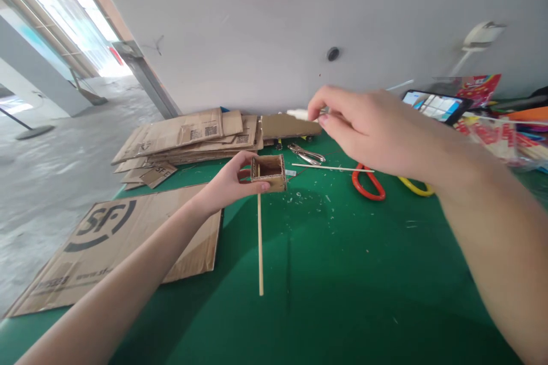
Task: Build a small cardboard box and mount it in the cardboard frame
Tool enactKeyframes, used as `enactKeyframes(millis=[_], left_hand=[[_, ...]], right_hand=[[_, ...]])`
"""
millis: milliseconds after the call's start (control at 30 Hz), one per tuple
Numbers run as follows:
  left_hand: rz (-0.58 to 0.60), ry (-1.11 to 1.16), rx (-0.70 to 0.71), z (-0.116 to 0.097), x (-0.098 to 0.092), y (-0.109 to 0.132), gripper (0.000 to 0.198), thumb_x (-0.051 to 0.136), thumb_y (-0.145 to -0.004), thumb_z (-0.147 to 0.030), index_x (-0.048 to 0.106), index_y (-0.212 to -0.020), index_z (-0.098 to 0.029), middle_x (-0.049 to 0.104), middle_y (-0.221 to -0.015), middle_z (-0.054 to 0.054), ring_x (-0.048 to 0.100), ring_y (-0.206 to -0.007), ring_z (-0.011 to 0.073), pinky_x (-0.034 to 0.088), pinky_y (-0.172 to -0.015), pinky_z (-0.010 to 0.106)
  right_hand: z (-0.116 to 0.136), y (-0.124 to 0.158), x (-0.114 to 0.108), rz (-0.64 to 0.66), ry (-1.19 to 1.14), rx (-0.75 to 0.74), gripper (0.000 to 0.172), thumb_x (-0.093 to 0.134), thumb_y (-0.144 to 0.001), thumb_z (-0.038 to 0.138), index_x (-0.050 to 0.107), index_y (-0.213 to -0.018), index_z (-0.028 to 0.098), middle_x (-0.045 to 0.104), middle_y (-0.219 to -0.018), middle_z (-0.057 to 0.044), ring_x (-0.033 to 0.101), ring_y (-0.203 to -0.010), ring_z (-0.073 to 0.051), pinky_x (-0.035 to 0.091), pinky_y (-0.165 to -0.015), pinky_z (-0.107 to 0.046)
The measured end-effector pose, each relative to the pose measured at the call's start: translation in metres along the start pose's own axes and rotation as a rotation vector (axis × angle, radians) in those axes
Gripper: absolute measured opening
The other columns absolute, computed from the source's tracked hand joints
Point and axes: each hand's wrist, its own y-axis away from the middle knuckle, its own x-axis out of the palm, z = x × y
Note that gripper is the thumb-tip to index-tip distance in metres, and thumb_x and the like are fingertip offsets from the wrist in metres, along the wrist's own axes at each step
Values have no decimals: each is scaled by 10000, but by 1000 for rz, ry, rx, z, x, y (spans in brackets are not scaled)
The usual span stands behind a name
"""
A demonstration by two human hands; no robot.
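Observation:
My left hand (233,182) is closed around a small open-topped cardboard box (280,182), thumb on its near side and fingers behind. A thin wooden stick (260,245) runs from the box's left part down toward me; how it is joined is hidden. Above the table on the right, my right hand (355,122) pinches a slim white pointed tube (299,114) whose tip points left; most of it is hidden by the fingers. Another thin stick (331,168) lies beyond the box, its right end over the red-handled scissors (369,182).
A flat cardboard sheet (171,228) lies at left, with stacked cardboard pieces (171,140) behind. Silver pliers (307,154) and a cardboard piece (286,126) sit near the wall. A yellow handle (417,187), a phone (434,107) and plastic packets (492,137) are at right. Scraps dot the green table (342,274).

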Motion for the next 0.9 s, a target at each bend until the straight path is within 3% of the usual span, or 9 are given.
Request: enactKeyframes(millis=[133,233,300,400,467,600,767,900], left_hand=[[-332,86,78,11,-1,-6,518,797,-645,-321,469,-1030,-208,604,-1060,37,638,-962,216,558,-818,405],[-530,208,46,18,-3,-10,556,808,-623,-334,419,-1003,-216,572,-1052,23,651,-877,195,591,-699,381],[-601,267,37,20,-5,-12,558,808,-625,-326,405,-996,-219,561,-1054,20,647,-893,189,598,-685,362],[-660,309,31,21,-6,-13,546,811,-620,-302,407,-976,-214,552,-1031,14,638,-915,180,604,-692,347],[-673,339,27,21,-5,-14,541,815,-613,-289,401,-952,-211,551,-1025,14,634,-922,178,604,-699,343],[-683,373,29,21,-2,-14,564,821,-602,-286,382,-950,-216,557,-1029,17,636,-927,174,594,-719,328],[-681,402,82,24,-1,-16,572,825,-596,-287,374,-943,-226,573,-997,7,643,-887,159,586,-737,338],[-676,441,152,24,2,-17,575,828,-592,-298,372,-935,-232,574,-943,-13,631,-857,138,579,-751,333]], right_hand=[[-7,-14,48,-1,-339,202,139,374,-899,181,500,-952,204,538,-714,-12,492,-551,-129,373,-531,-278],[9,-13,89,38,-537,330,171,455,-885,319,464,-994,187,556,-858,-59,540,-623,-146,398,-509,-273],[23,-6,109,89,-539,253,260,515,-862,374,462,-1030,184,568,-853,-54,549,-664,-159,404,-535,-275],[38,5,120,151,-523,148,190,499,-869,287,443,-1027,198,566,-764,-13,521,-588,-132,362,-508,-254],[42,9,119,164,-501,137,117,422,-896,225,427,-1011,203,551,-706,6,490,-533,-117,325,-482,-246],[44,8,105,204,-343,107,126,366,-889,153,424,-992,196,555,-688,-3,448,-512,-114,280,-476,-250],[43,6,69,331,-245,83,129,382,-868,141,442,-956,214,551,-647,16,412,-454,-98,235,-447,-248],[43,9,41,359,-182,61,120,385,-854,137,445,-899,230,565,-670,22,448,-484,-99,236,-454,-240]])
